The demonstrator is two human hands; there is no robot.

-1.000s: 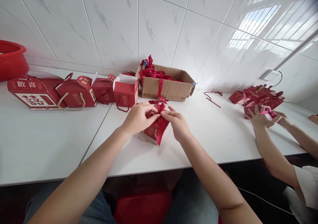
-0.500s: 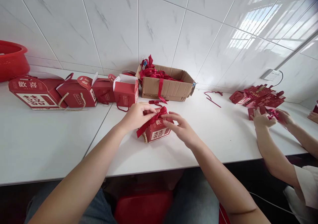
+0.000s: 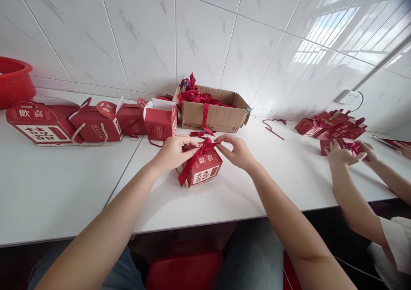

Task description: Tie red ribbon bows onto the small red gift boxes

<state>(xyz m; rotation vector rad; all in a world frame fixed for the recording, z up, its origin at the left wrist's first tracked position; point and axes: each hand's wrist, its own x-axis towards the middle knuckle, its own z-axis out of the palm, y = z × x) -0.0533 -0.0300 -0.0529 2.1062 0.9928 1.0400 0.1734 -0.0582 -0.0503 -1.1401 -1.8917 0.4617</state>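
Note:
A small red gift box (image 3: 207,166) with white and gold lettering stands on the white table in front of me. On its top sits a red ribbon bow (image 3: 205,146), one tail hanging down the box's left front edge. My left hand (image 3: 177,155) pinches the left side of the bow between thumb and fingers. From the other side, my right hand (image 3: 236,150) pinches the right part of the ribbon with thumb and forefinger. A twisted cord handle (image 3: 185,182) shows low at the box's left side.
Behind the box stands a cardboard carton (image 3: 212,115) full of red ribbons. Several red gift boxes (image 3: 94,125) line the left, near a red basin (image 3: 16,82). Loose ribbon pieces (image 3: 272,129) lie right. A co-worker's hands (image 3: 342,155) handle another red box (image 3: 327,147); another hand shows at far right.
My right hand has drawn back from the box front and now pinches the ribbon's right side. My left hand keeps its pinch. The bow's hanging tail has shifted slightly.

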